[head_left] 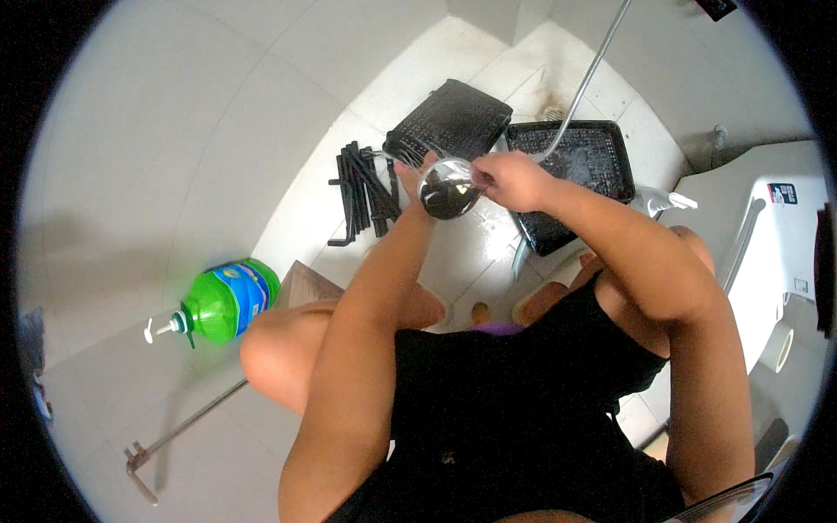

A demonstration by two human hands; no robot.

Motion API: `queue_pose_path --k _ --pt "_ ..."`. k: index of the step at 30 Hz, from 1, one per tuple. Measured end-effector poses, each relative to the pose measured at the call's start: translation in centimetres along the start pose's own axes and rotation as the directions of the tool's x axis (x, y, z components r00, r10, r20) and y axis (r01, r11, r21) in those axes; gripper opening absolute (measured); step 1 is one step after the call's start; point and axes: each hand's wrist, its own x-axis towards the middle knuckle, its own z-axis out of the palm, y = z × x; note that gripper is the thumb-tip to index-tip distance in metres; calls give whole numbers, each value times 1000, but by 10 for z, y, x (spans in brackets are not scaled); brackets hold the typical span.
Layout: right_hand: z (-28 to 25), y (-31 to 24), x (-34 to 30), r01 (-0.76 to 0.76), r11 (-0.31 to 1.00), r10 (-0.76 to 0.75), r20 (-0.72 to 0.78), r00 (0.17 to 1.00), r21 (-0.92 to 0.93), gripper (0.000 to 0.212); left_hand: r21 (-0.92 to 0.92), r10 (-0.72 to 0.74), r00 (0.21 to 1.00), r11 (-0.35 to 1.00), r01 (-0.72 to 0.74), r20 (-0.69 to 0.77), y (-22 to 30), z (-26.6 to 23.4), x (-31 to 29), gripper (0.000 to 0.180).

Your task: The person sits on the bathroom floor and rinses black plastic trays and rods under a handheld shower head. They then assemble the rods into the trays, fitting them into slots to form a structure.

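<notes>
Black clothing [523, 410] is filling the lower middle of the view, and whoever's wearing it is squatting over a wet tiled floor [479, 248]. Right hand [514, 179] is gripping a chrome shower head [449, 187], fingers curled round its handle, while the hose [582, 87] is running off up the far side. Water is spraying out around the left hand [410, 181]. That one's sitting mostly behind the shower head with just a few fingers showing, so I honestly can't tell if it's holding anything.

As for the stuff on the floor: a bunch of black bars [353, 196] is lying just left of that hand, a black perforated basket [449, 118] is resting beyond the shower head, a black tray [571, 152] is sitting to the right looking wet inside, and another black tray [549, 231] is poking out below it. Big green bottle [231, 301] with a pump is lying tilted off to the left.

My guess is they're on the rinsing step. Next move is probably calling for a steady aim, plus turning each piece so the spray is reaching every side.
</notes>
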Motion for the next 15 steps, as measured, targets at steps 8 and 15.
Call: queue_pose_path --k 8,15 --pt "-2 25 6 -404 913 397 -104 912 -60 15 743 373 780 647 170 -503 12 46 -21 72" --pt "4 -18 15 -50 998 50 -8 999 -27 13 626 351 888 773 -97 -297 55 26 -17 41"
